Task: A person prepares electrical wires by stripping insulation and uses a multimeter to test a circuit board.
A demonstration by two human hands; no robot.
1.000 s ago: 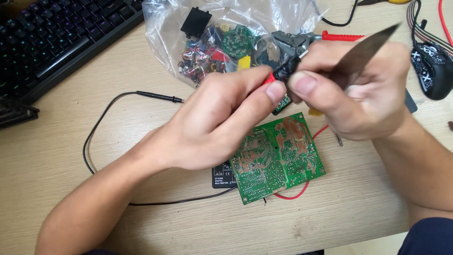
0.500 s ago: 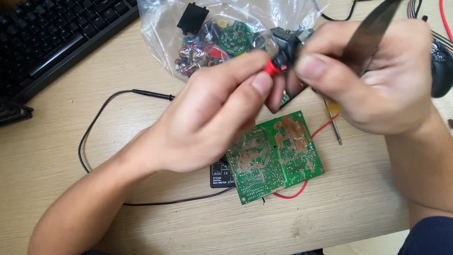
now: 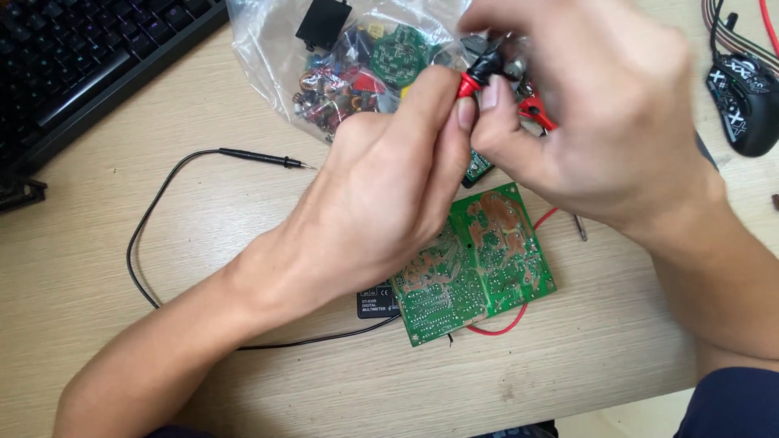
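Note:
My left hand (image 3: 389, 195) reaches up from the lower left and pinches a small red probe tip (image 3: 471, 81) between thumb and forefinger. From the right, my right hand (image 3: 600, 122) closes its fingers on a small black part (image 3: 489, 58) that touches the red tip. Both hands hover above a green circuit board (image 3: 479, 264) lying solder side up on the wooden desk (image 3: 162, 268). A black multimeter (image 3: 376, 302) is partly hidden under the board. A red wire (image 3: 499, 328) curls out from below it.
A clear plastic bag (image 3: 349, 65) of electronic parts lies behind the hands. A black probe (image 3: 260, 158) with its lead (image 3: 134, 268) rests to the left. A black keyboard (image 3: 73, 57) is at far left and a black mouse (image 3: 746, 97) at far right.
Both hands have shifted up and to the right in view, still joined on the red tip. The dark blade-like object seen by my right hand is out of sight.

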